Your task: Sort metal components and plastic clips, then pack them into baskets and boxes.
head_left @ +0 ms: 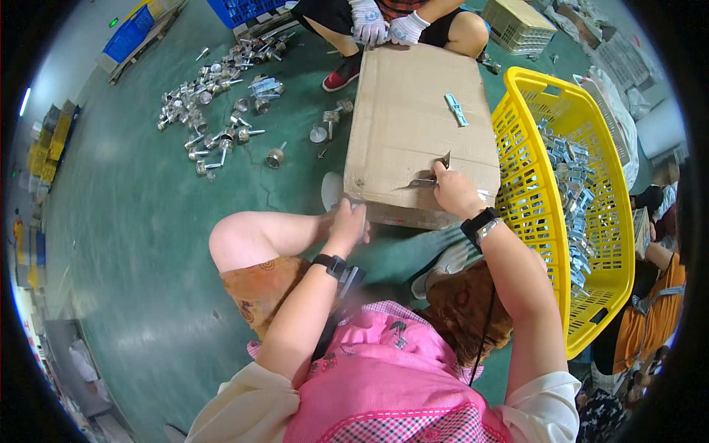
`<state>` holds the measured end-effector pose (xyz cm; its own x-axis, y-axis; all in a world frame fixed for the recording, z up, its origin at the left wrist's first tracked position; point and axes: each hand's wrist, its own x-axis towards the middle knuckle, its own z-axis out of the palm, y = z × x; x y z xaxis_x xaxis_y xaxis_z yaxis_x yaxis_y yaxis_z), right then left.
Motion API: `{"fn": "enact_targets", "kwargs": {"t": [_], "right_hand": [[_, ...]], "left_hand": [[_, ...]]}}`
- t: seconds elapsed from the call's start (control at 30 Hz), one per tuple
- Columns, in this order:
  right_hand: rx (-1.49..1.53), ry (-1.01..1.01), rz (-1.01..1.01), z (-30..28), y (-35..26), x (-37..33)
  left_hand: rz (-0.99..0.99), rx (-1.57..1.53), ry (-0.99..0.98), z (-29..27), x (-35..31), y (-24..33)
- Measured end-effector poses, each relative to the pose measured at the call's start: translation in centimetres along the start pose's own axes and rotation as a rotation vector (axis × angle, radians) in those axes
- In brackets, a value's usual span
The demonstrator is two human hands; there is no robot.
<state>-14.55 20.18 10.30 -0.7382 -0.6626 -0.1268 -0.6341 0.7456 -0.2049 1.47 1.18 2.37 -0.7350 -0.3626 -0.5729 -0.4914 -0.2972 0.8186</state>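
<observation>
A brown cardboard box (405,96) stands in front of me. Over its near right part, my right hand (456,190) is closed, pinching a small dark metal piece (422,182) with thin projecting ends; its exact kind is unclear. My left hand (348,225) is closed beside the box's near left corner, fingers curled; something pale may be in them, but I cannot make it out. A blurred grey metal part (351,280) shows below my left wrist. On the box top, farther away, lies a light blue-grey metal clip-like part (456,110).
A yellow plastic basket (533,173) full of metal parts stands at the right. Several metal pieces with stems (214,96) lie scattered on the green floor at left. Across the box sits a person with gloved hands (388,28) at its far edge. Blue crates stand behind.
</observation>
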Motion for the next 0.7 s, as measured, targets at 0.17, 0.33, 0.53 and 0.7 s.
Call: {"fn": "enact_targets", "kwargs": {"t": [0.17, 0.33, 0.53, 0.7], "right_hand": [[0.004, -0.046, 0.029, -0.34, -0.14, 0.01], [0.001, -0.06, 0.037, -0.42, -0.17, 0.04], [0.027, -0.067, 0.039, -0.51, -0.13, 0.01], [0.06, -0.058, 0.054, -0.42, -0.09, -0.12]], "left_hand": [[0.018, 0.016, -0.013, 0.17, 0.27, 0.25], [0.039, 0.054, 0.024, 0.49, -0.22, 0.56], [0.048, 0.042, -0.005, 0.27, 0.13, 0.07], [0.061, 0.036, -0.008, 0.34, -0.17, -0.07]]}}
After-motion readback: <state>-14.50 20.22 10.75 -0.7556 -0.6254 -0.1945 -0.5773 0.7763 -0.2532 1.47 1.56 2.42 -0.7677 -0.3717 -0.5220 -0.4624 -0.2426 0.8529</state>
